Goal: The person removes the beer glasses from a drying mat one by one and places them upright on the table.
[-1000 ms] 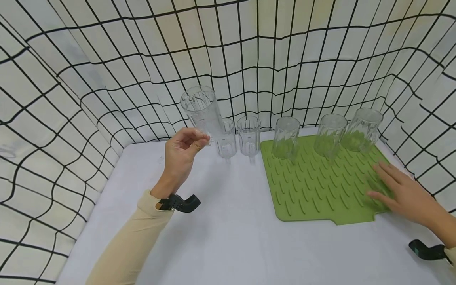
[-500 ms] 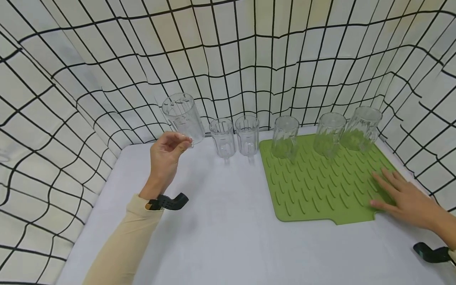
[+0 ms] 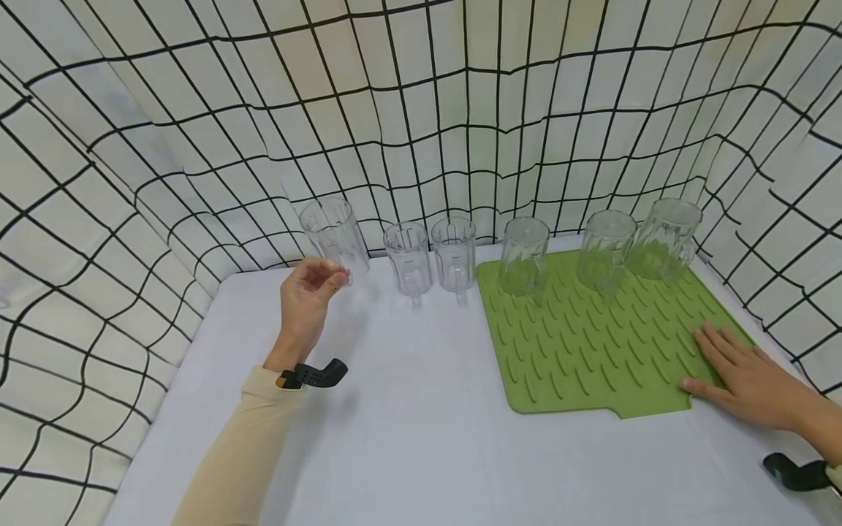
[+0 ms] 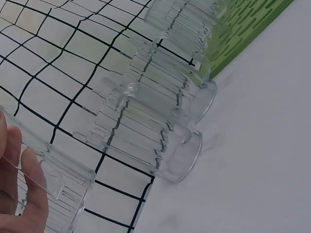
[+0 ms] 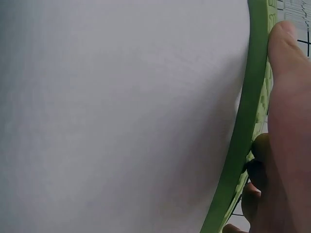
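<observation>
My left hand (image 3: 305, 301) pinches the handle of a clear glass mug (image 3: 337, 235) between thumb and fingers, at the back left of the white table. This mug stands slightly tilted, and I cannot tell whether its base touches the table. In the left wrist view the fingers (image 4: 35, 182) are around its handle. Just right of it, two more glass mugs (image 3: 408, 259) stand side by side, handles toward me. My right hand (image 3: 750, 376) rests with extended fingers on the right edge of a green ridged mat (image 3: 566, 365); its thumb lies along the mat in the right wrist view.
Three glass mugs, a left one (image 3: 524, 256), a middle one (image 3: 607, 252) and a right one (image 3: 664, 239), stand along the mat's back edge. White cloth walls with a black grid (image 3: 421, 124) close in the table at the back and sides.
My left hand has carried the mug to the left, away from the two table mugs, then lowered it. The right hand has stayed on the mat, shifting only slightly.
</observation>
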### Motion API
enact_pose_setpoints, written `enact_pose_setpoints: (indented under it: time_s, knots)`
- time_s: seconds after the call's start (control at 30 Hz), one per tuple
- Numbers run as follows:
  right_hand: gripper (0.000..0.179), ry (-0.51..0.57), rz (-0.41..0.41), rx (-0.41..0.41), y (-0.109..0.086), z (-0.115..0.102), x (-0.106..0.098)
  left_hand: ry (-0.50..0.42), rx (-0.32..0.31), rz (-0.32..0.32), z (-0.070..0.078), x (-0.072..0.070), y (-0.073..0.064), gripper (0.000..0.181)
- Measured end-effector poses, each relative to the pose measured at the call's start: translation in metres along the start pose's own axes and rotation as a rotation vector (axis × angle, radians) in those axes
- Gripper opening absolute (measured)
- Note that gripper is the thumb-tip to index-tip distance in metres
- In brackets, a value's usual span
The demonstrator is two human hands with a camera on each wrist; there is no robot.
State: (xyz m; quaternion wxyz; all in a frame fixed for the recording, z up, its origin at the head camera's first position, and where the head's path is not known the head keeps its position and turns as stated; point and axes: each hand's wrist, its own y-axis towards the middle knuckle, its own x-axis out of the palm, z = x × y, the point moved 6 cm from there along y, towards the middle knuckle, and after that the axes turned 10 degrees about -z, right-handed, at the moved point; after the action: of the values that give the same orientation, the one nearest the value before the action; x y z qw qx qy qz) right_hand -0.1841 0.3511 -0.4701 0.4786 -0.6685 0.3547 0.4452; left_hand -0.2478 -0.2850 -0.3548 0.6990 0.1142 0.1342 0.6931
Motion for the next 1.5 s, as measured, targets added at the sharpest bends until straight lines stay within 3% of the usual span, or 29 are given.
enact_pose_setpoints:
  time_s: [0.2, 0.7, 1.2, 1.5]
  knots:
    - [0.102, 0.001, 0.01, -0.004, -0.001, 0.0, 0.003, 0.021, -0.061, 0.014, -0.018, -0.002, 0.001, 0.016]
    - [0.1, 0.017, 0.029, -0.018, 0.002, 0.002, 0.006, 0.005, -0.115, -0.006, -0.055, -0.001, 0.005, 0.017]
    - [0.1, 0.017, 0.008, -0.017, 0.003, 0.001, 0.006, 0.082, -0.185, -0.023, -0.079, 0.003, 0.005, 0.011]
    - [0.1, 0.014, 0.021, -0.02, 0.003, 0.003, 0.009, 0.102, -0.189, -0.06, -0.086, 0.006, 0.008, 0.011]
